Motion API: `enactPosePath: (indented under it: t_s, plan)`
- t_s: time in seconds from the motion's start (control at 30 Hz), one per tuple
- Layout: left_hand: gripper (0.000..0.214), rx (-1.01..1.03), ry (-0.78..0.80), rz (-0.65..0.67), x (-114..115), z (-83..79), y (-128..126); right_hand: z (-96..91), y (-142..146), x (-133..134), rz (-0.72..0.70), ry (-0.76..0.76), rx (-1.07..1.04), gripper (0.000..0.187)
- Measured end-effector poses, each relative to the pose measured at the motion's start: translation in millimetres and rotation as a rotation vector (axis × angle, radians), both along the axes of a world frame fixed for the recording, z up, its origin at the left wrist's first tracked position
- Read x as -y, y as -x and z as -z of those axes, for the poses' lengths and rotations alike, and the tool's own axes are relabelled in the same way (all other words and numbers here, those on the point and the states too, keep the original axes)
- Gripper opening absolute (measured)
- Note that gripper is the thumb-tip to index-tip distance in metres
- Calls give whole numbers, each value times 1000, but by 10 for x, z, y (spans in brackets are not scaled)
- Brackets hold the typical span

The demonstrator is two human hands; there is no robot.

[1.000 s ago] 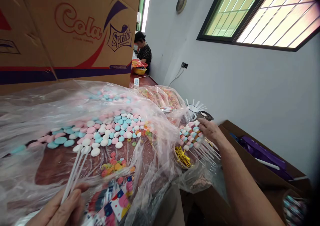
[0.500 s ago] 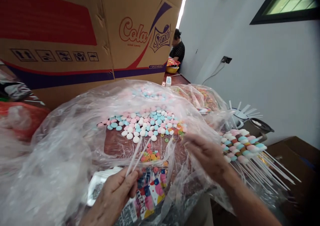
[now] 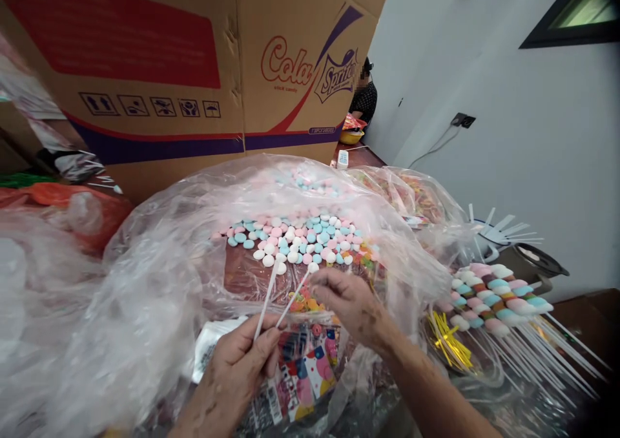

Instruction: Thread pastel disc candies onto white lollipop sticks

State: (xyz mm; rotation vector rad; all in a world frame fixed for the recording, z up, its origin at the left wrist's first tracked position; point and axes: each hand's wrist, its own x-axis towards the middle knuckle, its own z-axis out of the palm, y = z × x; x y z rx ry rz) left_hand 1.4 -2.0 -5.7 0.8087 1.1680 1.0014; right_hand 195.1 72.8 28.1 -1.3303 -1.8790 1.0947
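My left hand (image 3: pixel 242 354) is closed around two thin white sticks (image 3: pixel 267 299), which point up and away and spread apart at their tips. My right hand (image 3: pixel 346 299) is just right of the stick tips, thumb and fingers curled together; what they pinch, if anything, is hidden. Beyond the sticks lies a heap of pink, blue and white marshmallows (image 3: pixel 290 236) on clear plastic over a dark red table. Small colourful gummy rings (image 3: pixel 310 302) lie behind my right hand. Below my hands is a printed plastic wrapper (image 3: pixel 310 380).
At right, several marshmallow skewers (image 3: pixel 498 296) lie stacked beside gold twist ties (image 3: pixel 450 344). Behind them stand a pot of white sticks (image 3: pixel 489 231) and a grey container (image 3: pixel 527 263). A large cardboard box (image 3: pixel 169 70) blocks the back. A person (image 3: pixel 365 99) sits beyond it.
My right hand has moved left, from beside the gummy rings to the stick tips. The view has swung left, bringing the gold twist ties into sight. My left hand keeps the sticks.
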Motion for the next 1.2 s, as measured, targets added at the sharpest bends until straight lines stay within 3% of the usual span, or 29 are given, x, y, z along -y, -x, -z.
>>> enactPosePath:
  t_s: [0.13, 0.27, 0.53, 0.73, 0.9, 1.07, 1.2]
  plan:
    - [49, -12, 19, -83, -1, -4, 63, 46, -119, -367, 106, -263, 500, 21]
    - [47, -11, 16, -99, 12, 26, 96, 109, -69, -613, 23, -289, 810, 25]
    - [45, 0, 23, -58, -2, 84, 91, 224, 243, -776, -75, -258, 891, 17]
    - [43, -1, 6, -55, 13, 134, 130, 115, 102, -845, -9, -221, 810, 32]
    - [39, -19, -21, -10, -4, 166, 148, 92, -53, -723, -49, -257, 777, 33]
    - [37, -72, -66, 7, -12, 144, 141, 152, -50, -520, -131, -280, 889, 15]
    - [37, -63, -56, -9, 5, 97, 135, 217, -69, -419, -94, -272, 816, 10]
